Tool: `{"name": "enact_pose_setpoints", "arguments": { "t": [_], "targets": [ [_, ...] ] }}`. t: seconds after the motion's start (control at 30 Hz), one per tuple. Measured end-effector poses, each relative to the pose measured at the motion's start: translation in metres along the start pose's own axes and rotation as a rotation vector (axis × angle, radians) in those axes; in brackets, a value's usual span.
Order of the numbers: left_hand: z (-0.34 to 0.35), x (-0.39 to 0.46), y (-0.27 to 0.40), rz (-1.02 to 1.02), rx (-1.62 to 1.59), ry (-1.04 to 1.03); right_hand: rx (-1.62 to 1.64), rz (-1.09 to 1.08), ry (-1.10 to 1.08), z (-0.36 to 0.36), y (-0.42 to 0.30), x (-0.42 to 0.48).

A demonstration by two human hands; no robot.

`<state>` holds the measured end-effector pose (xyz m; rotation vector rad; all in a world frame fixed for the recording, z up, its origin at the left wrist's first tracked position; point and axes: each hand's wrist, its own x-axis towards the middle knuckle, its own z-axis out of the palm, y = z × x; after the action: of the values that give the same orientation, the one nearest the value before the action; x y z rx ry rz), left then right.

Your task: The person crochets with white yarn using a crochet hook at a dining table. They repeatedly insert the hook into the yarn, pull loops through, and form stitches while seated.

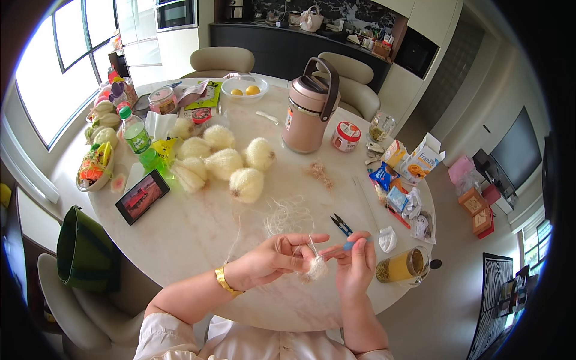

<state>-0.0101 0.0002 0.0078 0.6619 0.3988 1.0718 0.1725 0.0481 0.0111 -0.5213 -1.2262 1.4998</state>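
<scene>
Between thumb and fingers, my left hand (283,258) grips a small fuzzy white crochet piece (318,269). A strand of white yarn runs up over its raised index finger. My right hand (355,265) holds a crochet hook by its blue handle (353,245), and the tip meets the piece. Just beyond my hands lies a loose tangle of white yarn (288,216). Thread snips (341,224) rest near the right hand, blades pointing away. Farther off sit several fluffy cream yarn balls (247,185) and a small tuft of pinkish-brown yarn (321,174).
A glass mug of tea (400,266) stands near the right table edge. Snack packets (385,176) and a cookie box (421,159) crowd that side. A large pink thermos (310,108) is at the back. To the left are a phone (142,196) and a green-capped bottle (136,132).
</scene>
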Motion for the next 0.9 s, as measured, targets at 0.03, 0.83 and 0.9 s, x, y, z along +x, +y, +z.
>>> {"name": "enact_pose_setpoints", "arguments": {
  "t": [0.03, 0.83, 0.9],
  "targets": [
    [-0.001, -0.001, 0.0, 0.006, 0.008, -0.007, 0.034, 0.07, 0.002, 0.0, 0.0, 0.001],
    [0.016, -0.004, 0.0, 0.157, 0.167, 0.095, -0.592, -0.392, -0.211, -0.001, -0.003, -0.002],
    [0.015, -0.003, -0.003, 0.151, 0.152, 0.137, -1.063, -0.82, -0.215, 0.007, -0.011, -0.001]
  ]
}}
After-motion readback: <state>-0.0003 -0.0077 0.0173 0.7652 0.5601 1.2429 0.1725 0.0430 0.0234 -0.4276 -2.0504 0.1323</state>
